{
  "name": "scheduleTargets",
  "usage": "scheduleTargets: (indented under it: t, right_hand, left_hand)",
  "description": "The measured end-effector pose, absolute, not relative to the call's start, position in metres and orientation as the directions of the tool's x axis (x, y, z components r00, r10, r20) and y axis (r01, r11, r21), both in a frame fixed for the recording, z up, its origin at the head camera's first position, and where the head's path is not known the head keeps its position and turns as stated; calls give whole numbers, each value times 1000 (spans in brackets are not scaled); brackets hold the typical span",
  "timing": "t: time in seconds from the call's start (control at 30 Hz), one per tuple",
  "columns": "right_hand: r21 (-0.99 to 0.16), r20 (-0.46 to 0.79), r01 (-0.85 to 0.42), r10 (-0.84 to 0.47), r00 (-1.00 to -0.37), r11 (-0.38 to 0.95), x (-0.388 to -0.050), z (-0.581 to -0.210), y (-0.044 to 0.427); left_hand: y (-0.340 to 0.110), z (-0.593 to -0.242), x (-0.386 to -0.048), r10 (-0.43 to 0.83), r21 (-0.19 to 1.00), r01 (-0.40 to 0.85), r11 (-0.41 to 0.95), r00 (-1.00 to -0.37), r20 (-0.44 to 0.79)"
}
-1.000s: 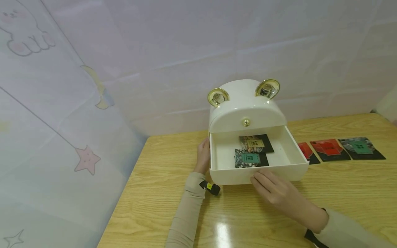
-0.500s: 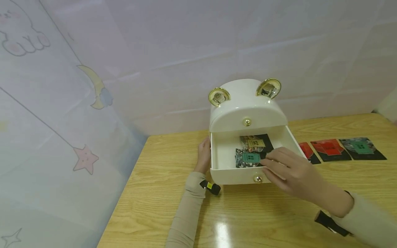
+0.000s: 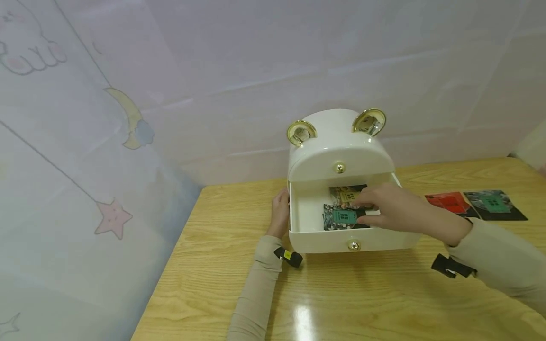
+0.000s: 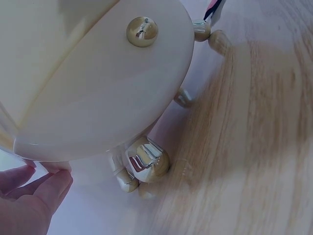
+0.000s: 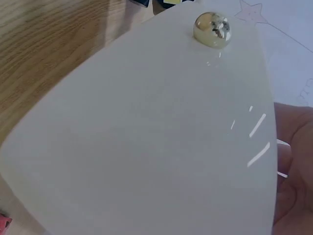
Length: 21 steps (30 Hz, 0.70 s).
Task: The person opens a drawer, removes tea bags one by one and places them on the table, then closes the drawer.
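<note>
- Packets (image 3: pixel 329 223) are numbering four in plain sight: a yellow-label one (image 3: pixel 338 195) and a teal-label one (image 3: pixel 334 218) are lying in the drawer (image 3: pixel 324 242); a red one (image 3: pixel 448 202) and another teal one (image 3: pixel 496 204) are lying on the table (image 3: pixel 213 246).
- Two gold ears (image 3: pixel 301 133) are topping the white cabinet (image 3: pixel 330 128); two gold knobs (image 3: pixel 339 167) are showing on its fronts.
- The drawer packets are lying just beside the right hand (image 3: pixel 390 206), whose thumb and fingers are bending over them; whether it is pinching one, I cannot tell.
- The left hand (image 3: pixel 280 210) is touching the cabinet's left side with relaxed fingers, well apart from the table packets.
- The left wrist view is showing gold feet (image 4: pixel 147 161) beneath the cabinet, hidden in the head view.
- The right wrist view is showing the drawer front closely, its panel hiding the packets inside.
</note>
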State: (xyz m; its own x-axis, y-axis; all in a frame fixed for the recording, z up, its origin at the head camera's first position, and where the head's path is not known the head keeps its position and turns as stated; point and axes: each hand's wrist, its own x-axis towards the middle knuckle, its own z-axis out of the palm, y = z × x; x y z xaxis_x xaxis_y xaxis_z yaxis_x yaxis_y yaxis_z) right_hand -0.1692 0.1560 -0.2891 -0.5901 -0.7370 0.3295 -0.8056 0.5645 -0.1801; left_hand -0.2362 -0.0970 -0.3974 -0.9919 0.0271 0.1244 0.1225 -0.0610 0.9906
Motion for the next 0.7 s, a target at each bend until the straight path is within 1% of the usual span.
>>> scheduleTargets:
  t: [0.1,0.23,0.33,0.53,0.7]
  right_hand:
    - [-222,235,-797,-762,-603,562,-175,-288,153]
    - [-246,160,-810,-802,-575,532,-183,-291,150]
    - [-258,132,-823,-825,-549,506,-189,-296,148]
    - [-307,61,-797,-825,-561,519,-194,-303,146]
    - [-304,22,-789,-824,-567,535,-196,-305,146]
  left_hand:
    - [-97,-408,-243,20,988,140,-59,-990,141]
    - [-97,-403,-239,15,988,143,-55,-989,144]
    - [-97,-392,-232,28,990,128,-58,-991,130]
    - [-97,-390,-231,46,991,125,-54,-991,128]
    - [-98,-392,-232,47,989,136,-62,-989,139]
